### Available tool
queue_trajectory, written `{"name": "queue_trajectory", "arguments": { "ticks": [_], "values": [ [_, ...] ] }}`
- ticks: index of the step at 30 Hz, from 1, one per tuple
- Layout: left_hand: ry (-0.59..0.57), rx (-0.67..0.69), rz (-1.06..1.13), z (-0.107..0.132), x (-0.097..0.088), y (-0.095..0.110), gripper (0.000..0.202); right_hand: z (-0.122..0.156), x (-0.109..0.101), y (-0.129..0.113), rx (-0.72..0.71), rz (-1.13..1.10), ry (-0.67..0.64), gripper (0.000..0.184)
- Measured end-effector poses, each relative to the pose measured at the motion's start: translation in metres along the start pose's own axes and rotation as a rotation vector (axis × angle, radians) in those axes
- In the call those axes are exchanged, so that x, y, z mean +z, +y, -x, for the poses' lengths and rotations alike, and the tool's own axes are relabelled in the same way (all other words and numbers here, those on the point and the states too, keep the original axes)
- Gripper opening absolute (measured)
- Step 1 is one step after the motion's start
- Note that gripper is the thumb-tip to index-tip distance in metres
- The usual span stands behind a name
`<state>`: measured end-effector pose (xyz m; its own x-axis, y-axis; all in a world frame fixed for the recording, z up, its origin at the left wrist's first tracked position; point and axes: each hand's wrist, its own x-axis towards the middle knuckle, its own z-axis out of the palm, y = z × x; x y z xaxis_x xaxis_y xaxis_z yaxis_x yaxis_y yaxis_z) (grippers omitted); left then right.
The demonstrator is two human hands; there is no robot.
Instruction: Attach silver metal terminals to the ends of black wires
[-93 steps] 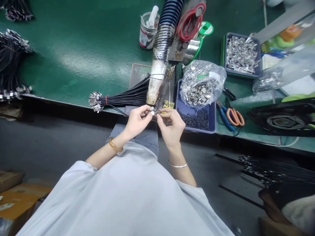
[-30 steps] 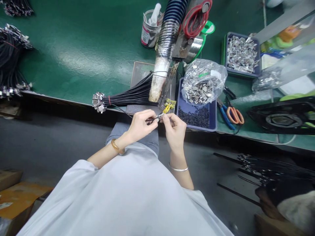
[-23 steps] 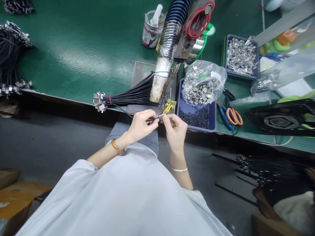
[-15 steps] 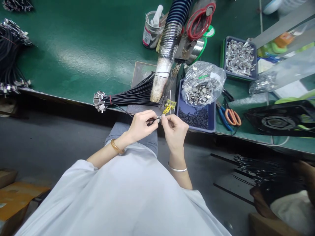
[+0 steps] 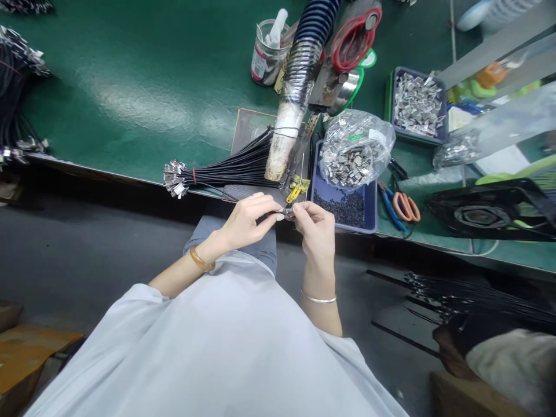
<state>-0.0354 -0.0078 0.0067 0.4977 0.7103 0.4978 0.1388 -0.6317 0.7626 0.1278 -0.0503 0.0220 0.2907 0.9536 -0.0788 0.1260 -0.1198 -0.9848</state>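
Note:
My left hand (image 5: 248, 219) and my right hand (image 5: 316, 227) meet at the near edge of the green bench (image 5: 130, 98). Both pinch a small metal connector (image 5: 286, 212) on the end of a thin black cable between their fingertips. The cable trails left behind my left hand. Just beyond my fingers lie a yellow clip (image 5: 296, 190) and a tied bundle of black cables (image 5: 226, 171) with metal ends pointing left.
A blue tray (image 5: 347, 208) holds small black parts and a clear bag of metal shells (image 5: 354, 150). A second tray of shells (image 5: 414, 104), orange-handled scissors (image 5: 403, 205), a ribbed hose (image 5: 299, 58) and a tin (image 5: 264, 46) stand behind. More cable bundles (image 5: 17, 87) lie far left.
Both hands stay pinched together at the bench edge. My right hand has turned a little and shifted slightly right; my left fingers have stretched toward the connector.

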Motion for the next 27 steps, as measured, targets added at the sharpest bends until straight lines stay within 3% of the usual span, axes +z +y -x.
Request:
{"name": "queue_trajectory", "arguments": {
  "ticks": [10,13,17,19,23,27],
  "values": [
    [-0.08,-0.022,0.08,-0.004,-0.007,-0.005,0.021,-0.001,0.001,0.008,0.038,-0.047,-0.061,0.047],
    [-0.081,-0.192,0.183,-0.004,-0.01,-0.005,0.018,0.002,0.0,0.007,-0.02,0.004,-0.039,0.037],
    [-0.116,-0.46,0.365,-0.004,-0.011,-0.007,0.022,0.009,-0.003,0.004,-0.246,0.283,0.031,0.02],
    [-0.084,-0.504,0.395,-0.005,-0.009,-0.007,0.022,0.012,-0.004,0.004,-0.321,0.332,0.087,0.017],
    [0.038,-0.542,0.391,-0.008,-0.002,-0.007,0.018,0.015,-0.006,0.0,-0.387,0.107,0.289,0.019],
    [0.102,-0.515,0.412,-0.011,0.003,-0.008,0.016,0.018,-0.002,-0.001,-0.4,0.114,0.322,0.012]
  ]
}}
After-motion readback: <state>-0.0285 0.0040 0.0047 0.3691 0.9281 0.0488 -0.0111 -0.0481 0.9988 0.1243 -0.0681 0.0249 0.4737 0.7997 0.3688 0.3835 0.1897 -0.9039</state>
